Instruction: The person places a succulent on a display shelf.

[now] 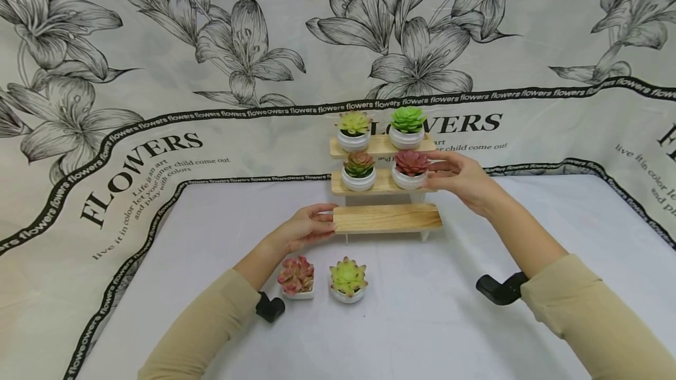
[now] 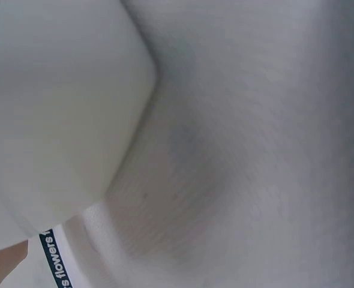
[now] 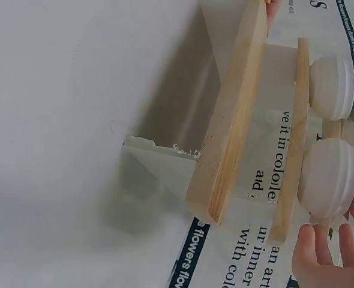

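Observation:
A three-tier wooden stand (image 1: 388, 219) stands on the table. My right hand (image 1: 467, 183) holds a dark red potted succulent (image 1: 412, 164) at the right of its middle tier. In the right wrist view, fingertips (image 3: 307, 243) lie against the white pot (image 3: 328, 177), which rests on the board. My left hand (image 1: 303, 227) grips the left end of the bottom board. Beside the red plant is a green-and-reddish succulent (image 1: 359, 169). On the top tier sit a yellow-green succulent (image 1: 354, 129) and a bright green one (image 1: 407, 126). The left wrist view shows mostly blurred pale surfaces.
In front of the stand, a pink-red succulent (image 1: 297, 276) in a square white pot and a yellow-green succulent (image 1: 348, 279) in a round pot stand on the white tabletop (image 1: 412, 321). Behind hangs a flower-printed cloth (image 1: 274, 145) with black lettering.

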`<state>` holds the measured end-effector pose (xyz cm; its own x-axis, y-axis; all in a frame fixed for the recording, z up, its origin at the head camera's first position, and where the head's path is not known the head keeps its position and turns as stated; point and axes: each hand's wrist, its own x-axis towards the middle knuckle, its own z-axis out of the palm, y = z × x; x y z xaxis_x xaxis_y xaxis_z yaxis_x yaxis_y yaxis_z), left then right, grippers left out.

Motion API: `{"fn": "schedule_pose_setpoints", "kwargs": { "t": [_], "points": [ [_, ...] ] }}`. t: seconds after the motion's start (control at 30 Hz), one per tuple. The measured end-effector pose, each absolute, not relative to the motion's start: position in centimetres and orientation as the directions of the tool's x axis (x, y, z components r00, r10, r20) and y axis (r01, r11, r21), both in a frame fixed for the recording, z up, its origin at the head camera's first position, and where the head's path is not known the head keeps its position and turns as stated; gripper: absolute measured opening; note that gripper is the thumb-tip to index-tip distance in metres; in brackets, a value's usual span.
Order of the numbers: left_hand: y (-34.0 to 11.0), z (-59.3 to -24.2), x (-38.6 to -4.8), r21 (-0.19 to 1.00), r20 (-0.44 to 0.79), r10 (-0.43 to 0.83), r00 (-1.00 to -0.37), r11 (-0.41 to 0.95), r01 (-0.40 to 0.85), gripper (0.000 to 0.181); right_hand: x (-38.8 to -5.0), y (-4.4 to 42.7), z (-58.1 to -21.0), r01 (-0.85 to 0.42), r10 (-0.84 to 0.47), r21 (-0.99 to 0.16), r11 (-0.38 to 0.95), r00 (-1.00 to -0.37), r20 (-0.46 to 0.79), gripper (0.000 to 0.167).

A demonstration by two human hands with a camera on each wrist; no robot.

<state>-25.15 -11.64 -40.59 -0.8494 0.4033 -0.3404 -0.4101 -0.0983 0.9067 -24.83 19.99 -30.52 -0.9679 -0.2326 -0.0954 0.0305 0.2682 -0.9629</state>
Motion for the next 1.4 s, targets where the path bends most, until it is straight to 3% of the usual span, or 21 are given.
{"fn": "schedule_pose_setpoints", "kwargs": {
  "t": [0.73,1.07,1.4],
  "points": [
    [-11.6,-40.6,-25.1,0.900,-0.346,0.399,-0.849,-0.114,-0.420,0.056,-20.8,21.2,-31.2,-0.046,-0.303,-0.951,0.306,-0.952,-0.051,0.068],
    [-11.6,-40.6,-25.1,0.903,-0.346,0.393,-0.852,-0.106,-0.416,0.056,-18.7,19.6,-31.9,-0.089,-0.396,-0.966,0.243,-0.918,-0.015,0.058],
    [-11.5,-40.7,-25.1,0.903,-0.348,0.393,-0.851,-0.104,-0.417,0.056,-17.3,18.1,-33.3,-0.060,-0.473,-0.965,0.255,-0.878,-0.070,0.068]
  ]
}}
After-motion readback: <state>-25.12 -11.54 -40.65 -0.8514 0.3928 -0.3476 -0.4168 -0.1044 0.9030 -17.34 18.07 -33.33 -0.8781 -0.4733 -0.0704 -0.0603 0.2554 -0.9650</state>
